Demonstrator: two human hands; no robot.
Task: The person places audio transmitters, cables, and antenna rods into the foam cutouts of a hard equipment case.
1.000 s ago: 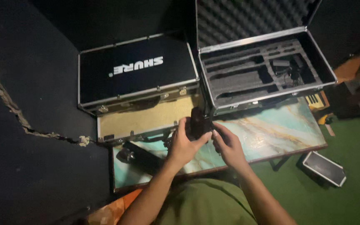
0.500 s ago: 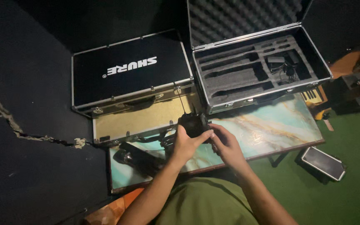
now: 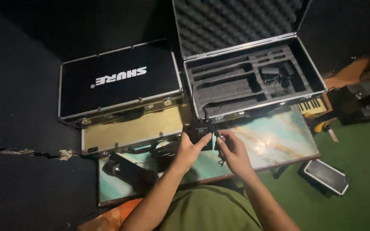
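Observation:
My left hand [image 3: 188, 150] grips a small black box-shaped device [image 3: 201, 129] from the left side, thumb across its front. My right hand [image 3: 232, 150] sits just right of it, fingers pinching a thin black cable [image 3: 220, 159] that hangs below the device. Both hands hover over a low table with a marbled teal top [image 3: 275, 139]. Just beyond them stands an open aluminium case [image 3: 253, 81] with black foam cut-outs, a few small black parts and cables in its right slots.
A closed black-lidded flight case [image 3: 116, 81] lies on a gold-sided case [image 3: 129, 130] at the left. Black items [image 3: 129, 170] rest on the table's left part. A small keyboard [image 3: 311, 105] and a dark flat box [image 3: 326, 176] sit on green floor at right.
The view has shifted, so cases and hands sit differently in frame. My hands stay together on the black device over the table; the right fingers have moved lower onto the cable.

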